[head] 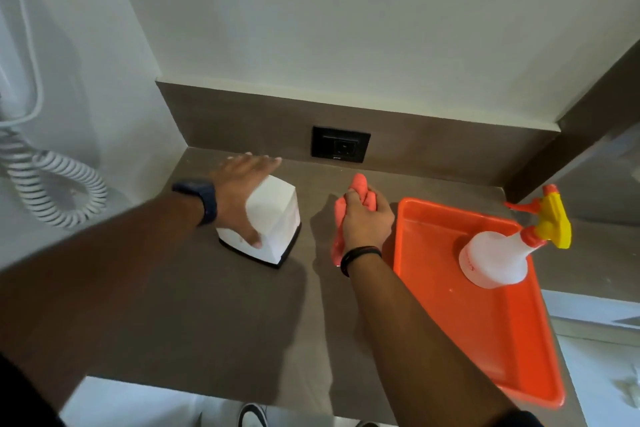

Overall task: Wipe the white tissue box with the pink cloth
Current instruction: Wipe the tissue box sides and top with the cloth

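Note:
The white tissue box (277,218), with a black base, stands on the brown counter (207,305) near the back left. My left hand (242,191) lies over its top and left side, fingers spread and blurred, thumb on the front face. It is unclear whether the hand grips the box. To the right of the box, my right hand (367,218) is closed on the bunched pink cloth (360,187), which sticks out above and below my fist. The cloth is apart from the box.
An orange tray (485,340) sits at the right with a white spray bottle (495,256) standing in it. A black wall socket (341,144) is on the back panel. A white coiled cord (52,184) hangs at the left. The counter's front edge is near me.

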`<state>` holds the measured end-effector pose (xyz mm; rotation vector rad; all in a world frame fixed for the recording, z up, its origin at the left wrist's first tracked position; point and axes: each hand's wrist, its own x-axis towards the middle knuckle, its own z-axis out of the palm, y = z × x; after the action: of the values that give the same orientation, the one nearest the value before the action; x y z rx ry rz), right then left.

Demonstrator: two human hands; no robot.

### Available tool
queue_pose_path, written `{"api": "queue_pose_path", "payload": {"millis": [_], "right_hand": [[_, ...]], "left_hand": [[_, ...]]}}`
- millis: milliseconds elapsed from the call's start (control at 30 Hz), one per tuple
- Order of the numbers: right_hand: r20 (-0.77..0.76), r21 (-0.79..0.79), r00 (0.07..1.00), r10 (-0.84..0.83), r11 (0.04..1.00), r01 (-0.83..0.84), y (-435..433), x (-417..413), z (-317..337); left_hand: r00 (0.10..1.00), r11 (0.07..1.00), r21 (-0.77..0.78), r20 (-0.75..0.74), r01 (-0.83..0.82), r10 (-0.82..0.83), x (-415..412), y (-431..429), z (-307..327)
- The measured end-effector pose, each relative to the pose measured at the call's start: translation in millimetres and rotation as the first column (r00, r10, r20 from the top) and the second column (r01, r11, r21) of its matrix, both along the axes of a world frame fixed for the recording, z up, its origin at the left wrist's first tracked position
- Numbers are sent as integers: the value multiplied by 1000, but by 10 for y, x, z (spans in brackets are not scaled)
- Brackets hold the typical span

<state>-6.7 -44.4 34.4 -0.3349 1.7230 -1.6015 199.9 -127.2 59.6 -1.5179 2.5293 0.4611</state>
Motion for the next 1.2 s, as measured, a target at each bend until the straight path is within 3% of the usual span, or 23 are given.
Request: {"api": "queue_pose_path", "payload": {"millis": [100,200,300,400,500,567,600,667,700,767,867,1000,1200], "right_hand": [[-6,-35,1000,12,999,-12,41,-59,-60],[18,-49,1000,5,999,-4,61,-121,-125],[30,-68,999,-14,998,16,83,-150,-170],[14,-13,1000,11,1000,-10,160,-116,-217],[73,36,997,14,999,-17,237,-77,-270],[135,59,991,19,998,-27,281,-31,-313],[146,70,989,26,997,-37,299,7,-331],[157,79,987,42,995,-55,321,105,-338],[174,78,984,47,995,-61,309,154,-332],[229,64,971,66,995,-83,259,267,-287],[257,11,952,169,984,-177,134,410,-198],[206,-69,923,324,946,-317,-82,609,-111],[187,-111,929,319,947,-302,-212,624,-222]], "left_hand": [[991,977,207,107,55,-79,-53,-165,176],[992,991,131,123,5,-21,-185,-119,195],[966,966,37,41,-255,254,-367,-3,77],[850,851,-15,-62,-526,524,-553,141,-42],[767,774,18,-124,-633,629,-605,225,-72],[805,817,50,-145,-574,575,-555,227,-48],[870,881,4,-160,-472,467,-514,212,-40],[989,987,-108,-108,-115,104,-411,158,-34],[998,992,-111,-28,54,-58,-360,119,-32],[968,973,-66,133,223,-213,-267,16,-41],[951,969,-38,204,243,-230,-202,-70,-87],[973,975,-62,102,213,-207,-171,-67,-137],[980,975,-98,37,197,-195,-154,-78,-156]]}}
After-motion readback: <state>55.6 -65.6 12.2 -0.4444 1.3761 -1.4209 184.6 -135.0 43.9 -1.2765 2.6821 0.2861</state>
